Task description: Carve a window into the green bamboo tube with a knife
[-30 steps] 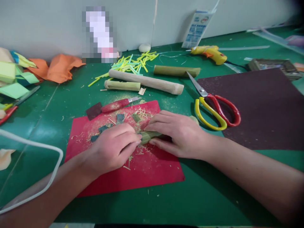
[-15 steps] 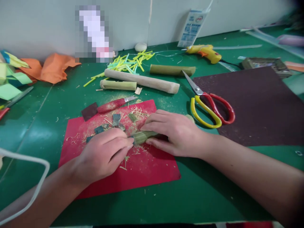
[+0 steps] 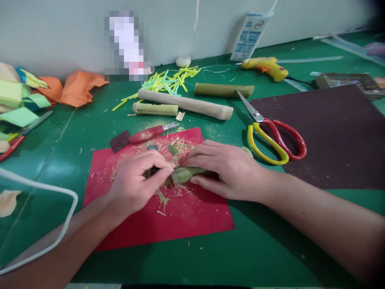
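Note:
My right hand (image 3: 224, 170) is wrapped over a short green bamboo piece (image 3: 186, 175), held down on a red sheet (image 3: 192, 212). At its left end my left hand (image 3: 140, 178) pinches a small dark piece that looks like sandpaper, mostly hidden by the fingers. Pale shavings (image 3: 180, 143) and dust lie around the bamboo. A green-grey square (image 3: 172, 150) sits just behind it. Beyond the hands lies a red-handled carving knife (image 3: 147, 134), its blade pointing right, beside a dark brown square (image 3: 119, 141).
Scissors (image 3: 266, 130) lie partly on a large dark brown sheet (image 3: 325, 140) at right. Behind are bamboo lengths (image 3: 186, 104), yellow-green strips (image 3: 164, 82) and a yellow glue gun (image 3: 266, 67). Crumpled orange paper (image 3: 78, 88) stands at left. A white cord (image 3: 69, 192) crosses the lower left.
My left fingers have shifted slightly along the bamboo's end, and the hand has tilted upward. My right hand keeps its hold. The whole view has drifted a little, so things sit further right.

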The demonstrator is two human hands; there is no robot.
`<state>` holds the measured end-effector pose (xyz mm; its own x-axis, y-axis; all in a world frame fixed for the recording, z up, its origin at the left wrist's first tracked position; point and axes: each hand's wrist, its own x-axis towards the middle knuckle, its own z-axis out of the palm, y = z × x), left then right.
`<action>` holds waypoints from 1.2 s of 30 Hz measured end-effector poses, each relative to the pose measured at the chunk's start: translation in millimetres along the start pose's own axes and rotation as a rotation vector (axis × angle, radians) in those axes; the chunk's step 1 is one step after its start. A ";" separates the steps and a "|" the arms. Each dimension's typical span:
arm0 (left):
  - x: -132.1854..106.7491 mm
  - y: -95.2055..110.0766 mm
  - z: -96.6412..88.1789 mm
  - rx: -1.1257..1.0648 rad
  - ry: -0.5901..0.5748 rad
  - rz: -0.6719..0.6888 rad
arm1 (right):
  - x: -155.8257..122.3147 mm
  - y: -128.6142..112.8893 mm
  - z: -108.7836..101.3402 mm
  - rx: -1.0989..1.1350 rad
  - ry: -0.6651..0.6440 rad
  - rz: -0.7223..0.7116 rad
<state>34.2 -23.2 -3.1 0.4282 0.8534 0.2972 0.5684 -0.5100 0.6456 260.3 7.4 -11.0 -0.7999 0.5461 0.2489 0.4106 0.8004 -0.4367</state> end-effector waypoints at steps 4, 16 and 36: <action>-3.9 4.8 -4.7 0.011 0.084 -0.045 | -0.4 0.1 -0.5 0.001 -0.004 -0.006; 0.7 2.3 0.5 0.027 -0.099 0.035 | -0.3 0.5 -0.3 -0.003 -0.007 -0.007; -0.5 6.5 -3.0 -0.498 0.035 -0.456 | 0.5 -9.2 -1.8 -0.164 0.007 0.030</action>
<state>35.6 -26.7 3.0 0.1943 0.9788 -0.0646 0.2916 0.0053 0.9565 256.8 0.8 -5.2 -0.7833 0.5716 0.2446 0.5005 0.8131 -0.2974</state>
